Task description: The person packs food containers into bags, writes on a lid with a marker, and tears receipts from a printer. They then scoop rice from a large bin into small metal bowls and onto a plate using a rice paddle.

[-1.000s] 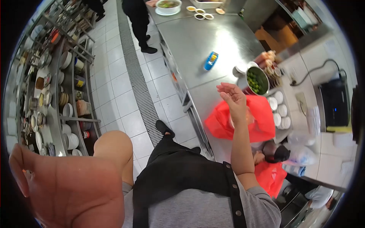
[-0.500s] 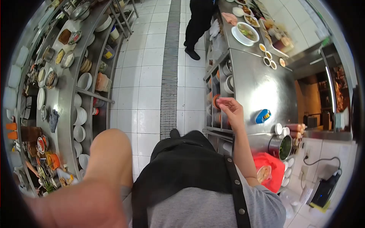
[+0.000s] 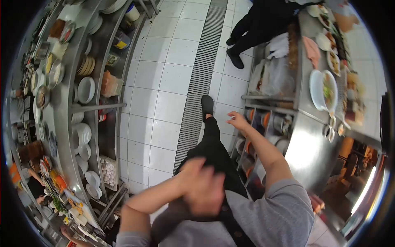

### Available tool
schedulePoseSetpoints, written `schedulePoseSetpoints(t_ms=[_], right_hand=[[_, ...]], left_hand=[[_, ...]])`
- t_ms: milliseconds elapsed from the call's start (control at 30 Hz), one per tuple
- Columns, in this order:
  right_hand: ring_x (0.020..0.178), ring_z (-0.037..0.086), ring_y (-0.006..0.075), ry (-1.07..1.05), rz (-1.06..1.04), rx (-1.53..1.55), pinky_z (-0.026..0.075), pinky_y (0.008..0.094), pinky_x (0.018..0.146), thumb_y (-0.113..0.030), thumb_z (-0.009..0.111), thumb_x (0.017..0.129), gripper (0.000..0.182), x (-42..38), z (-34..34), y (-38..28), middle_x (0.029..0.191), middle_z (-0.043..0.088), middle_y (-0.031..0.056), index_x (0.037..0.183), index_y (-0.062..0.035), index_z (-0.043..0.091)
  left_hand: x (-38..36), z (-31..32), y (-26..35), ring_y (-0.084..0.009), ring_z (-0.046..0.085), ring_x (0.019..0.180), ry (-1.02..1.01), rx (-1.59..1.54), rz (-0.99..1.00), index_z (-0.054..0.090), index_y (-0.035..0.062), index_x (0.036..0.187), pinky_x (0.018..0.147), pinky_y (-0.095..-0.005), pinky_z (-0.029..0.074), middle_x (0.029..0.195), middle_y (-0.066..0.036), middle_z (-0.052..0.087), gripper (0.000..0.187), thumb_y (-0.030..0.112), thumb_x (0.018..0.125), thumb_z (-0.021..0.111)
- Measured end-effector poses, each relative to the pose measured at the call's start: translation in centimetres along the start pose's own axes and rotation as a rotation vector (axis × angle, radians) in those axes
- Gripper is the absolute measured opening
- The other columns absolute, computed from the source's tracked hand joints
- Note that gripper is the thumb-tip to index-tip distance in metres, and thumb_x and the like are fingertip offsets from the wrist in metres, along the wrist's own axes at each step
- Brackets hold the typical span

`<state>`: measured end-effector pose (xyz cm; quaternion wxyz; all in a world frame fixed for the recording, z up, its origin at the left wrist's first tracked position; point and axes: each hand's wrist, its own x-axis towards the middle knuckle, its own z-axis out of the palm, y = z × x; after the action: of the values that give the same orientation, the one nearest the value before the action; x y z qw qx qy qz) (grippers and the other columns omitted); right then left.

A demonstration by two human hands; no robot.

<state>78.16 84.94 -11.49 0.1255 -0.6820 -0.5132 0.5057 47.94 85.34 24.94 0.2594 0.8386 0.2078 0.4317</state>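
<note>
My left hand [image 3: 203, 187] is in front of my black apron, smeared by motion. Its fingers are too blurred to read, and nothing clear shows in it. Over the white floor tiles, my right hand [image 3: 238, 120] hangs beside the shelves under the right-hand steel counter. Its fingers are bent but apart, with nothing between them. Closest to that hand are orange-rimmed stacked dishes [image 3: 249, 146] on the shelf; the hand appears clear of them.
A drain grate [image 3: 197, 82] runs along the aisle, my shoe [image 3: 207, 105] beside it. A person in black trousers [image 3: 263, 24] stands ahead on the right. The right counter [image 3: 306, 142] bears a large soup bowl [image 3: 328, 92]. Left shelves hold white bowls [image 3: 86, 89] and a box of eggs [image 3: 108, 172].
The view has shifted forward along the aisle and turned. My left hand has swung from the lower left to before my apron. One foot has come forward; the blue can is out of view.
</note>
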Motion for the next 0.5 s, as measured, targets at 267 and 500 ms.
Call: schedulePoseSetpoints(t_ms=[267, 500], right_hand=[[0.115, 0.054, 0.0422, 0.553, 0.566, -0.391, 0.045, 0.0453, 0.100, -0.024, 0.078, 0.076, 0.060, 25.5, -11.0, 17.2, 0.116, 0.058, 0.0328, 0.117, 0.0101, 0.050], [0.099, 0.066, 0.0432, 0.688, 0.768, -0.373, 0.053, 0.0471, 0.088, -0.009, 0.066, 0.081, 0.035, 30.5, -14.5, 22.7, 0.102, 0.067, 0.0293, 0.111, 0.0070, 0.055]], left_hand=[[-12.4, 28.2, -25.4, -0.0302, 0.058, 0.116, -0.697, -0.307, -0.759, 0.054, 0.0004, 0.129, 0.113, -0.0465, 0.032, 0.109, -0.015, 0.068, 0.050, 0.031, 0.092, 0.062], [-8.5, 29.0, -30.2, -0.0219, 0.065, 0.097, -0.620, -0.338, -0.917, 0.064, 0.0063, 0.111, 0.110, -0.0428, 0.036, 0.088, -0.005, 0.072, 0.033, 0.022, 0.082, 0.067]])
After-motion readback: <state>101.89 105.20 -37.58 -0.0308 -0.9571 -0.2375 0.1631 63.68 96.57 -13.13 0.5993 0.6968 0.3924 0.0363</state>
